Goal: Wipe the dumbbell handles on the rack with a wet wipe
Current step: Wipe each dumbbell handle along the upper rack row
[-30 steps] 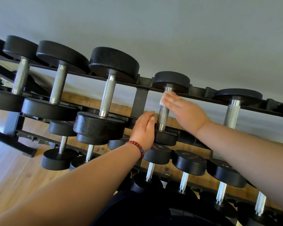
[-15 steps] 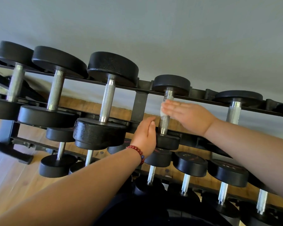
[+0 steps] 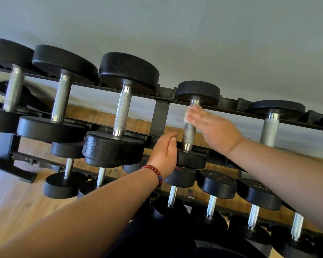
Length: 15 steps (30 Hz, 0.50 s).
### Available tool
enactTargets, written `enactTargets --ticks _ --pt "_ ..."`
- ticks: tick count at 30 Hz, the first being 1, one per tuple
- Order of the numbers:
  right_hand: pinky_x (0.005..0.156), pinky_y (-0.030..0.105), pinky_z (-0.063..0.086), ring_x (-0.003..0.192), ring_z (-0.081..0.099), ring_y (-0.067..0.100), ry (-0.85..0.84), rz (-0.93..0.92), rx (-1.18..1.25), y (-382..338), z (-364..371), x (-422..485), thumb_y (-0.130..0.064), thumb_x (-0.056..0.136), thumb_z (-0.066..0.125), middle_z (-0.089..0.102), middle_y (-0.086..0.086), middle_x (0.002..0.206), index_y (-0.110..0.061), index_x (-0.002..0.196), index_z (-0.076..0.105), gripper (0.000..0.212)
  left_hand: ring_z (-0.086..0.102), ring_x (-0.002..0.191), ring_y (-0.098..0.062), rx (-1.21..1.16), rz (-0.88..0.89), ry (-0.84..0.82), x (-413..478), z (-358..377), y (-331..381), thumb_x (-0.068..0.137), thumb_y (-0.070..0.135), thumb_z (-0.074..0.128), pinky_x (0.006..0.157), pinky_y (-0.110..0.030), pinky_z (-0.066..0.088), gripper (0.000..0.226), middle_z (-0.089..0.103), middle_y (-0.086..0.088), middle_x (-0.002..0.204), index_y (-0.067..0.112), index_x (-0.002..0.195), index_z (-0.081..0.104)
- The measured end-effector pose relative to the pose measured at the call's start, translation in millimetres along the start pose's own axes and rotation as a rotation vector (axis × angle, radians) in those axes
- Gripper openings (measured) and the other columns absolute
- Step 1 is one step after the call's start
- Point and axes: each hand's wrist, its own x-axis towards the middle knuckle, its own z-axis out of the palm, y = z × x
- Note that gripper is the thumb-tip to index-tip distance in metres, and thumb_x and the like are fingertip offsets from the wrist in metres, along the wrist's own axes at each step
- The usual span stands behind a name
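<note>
Evidently wiping is under way; the right hand [image 3: 211,127], fingers flat, presses the wipe [image 3: 187,116] against the handle [image 3: 188,135] on the rack [image 3: 160,116]; the left hand [image 3: 164,151], unclenched, steadies the dumbbell [image 3: 191,159]; next probably comes a downward stroke.

Soft, even daylight; pale glare on the floor [image 3: 2,185] at lower left. Straight lines bow towards the edges. The right hand [image 3: 214,131] is motion-blurred.

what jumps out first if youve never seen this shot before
Two bare arms reach in from below: the right hand presses a white wet wipe flat against the top of a small dumbbell's steel handle on the rack, mid-frame. The left hand, a red bead bracelet at its wrist, sits just left of that dumbbell's near head. Further left, much bigger black dumbbells fill the upper tier.
</note>
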Motion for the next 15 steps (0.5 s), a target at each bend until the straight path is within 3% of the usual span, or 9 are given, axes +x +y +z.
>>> enactTargets --ticks 4,8,13,15 --pt "0.102 0.048 0.041 0.130 0.047 0.027 -0.114 -0.264 0.035 6 -6 -15 0.017 0.068 0.071 0.055 0.013 0.137 -0.005 0.130 0.058 0.068 0.042 0.128 -0.008 -0.003 0.011 0.002 0 1 0 0.106 0.024 0.029 0.104 -0.018 0.028 0.039 0.049 -0.001 0.141 0.015 0.139 0.047" --pt "0.101 0.055 0.038 0.127 0.050 0.035 -0.040 -0.071 0.031 18 -7 5 0.027 0.066 0.060 0.055 0.018 0.136 0.001 0.131 0.055 0.070 0.042 0.125 -0.006 -0.012 0.017 0.005 -1 0 -1 0.106 0.024 0.028 0.103 -0.019 0.029 0.038 0.049 0.000 0.140 0.016 0.138 0.048" --pt "0.094 0.051 0.052 0.127 0.052 0.031 -0.173 -0.366 0.125 6 -5 -21 0.013 0.071 0.074 0.057 0.011 0.135 -0.005 0.127 0.061 0.061 0.046 0.126 -0.009 -0.070 0.018 0.022 0 1 -2 0.106 0.024 0.029 0.112 -0.030 0.035 0.038 0.051 -0.001 0.138 0.015 0.137 0.049" --pt "0.092 0.051 0.053 0.125 0.053 0.031 -0.142 -0.349 0.118 16 -7 -15 0.015 0.071 0.073 0.058 0.011 0.134 -0.004 0.126 0.062 0.060 0.045 0.126 -0.008 -0.064 0.018 0.022 0 2 -4 0.106 0.024 0.028 0.111 -0.028 0.034 0.038 0.051 0.001 0.137 0.017 0.137 0.049"
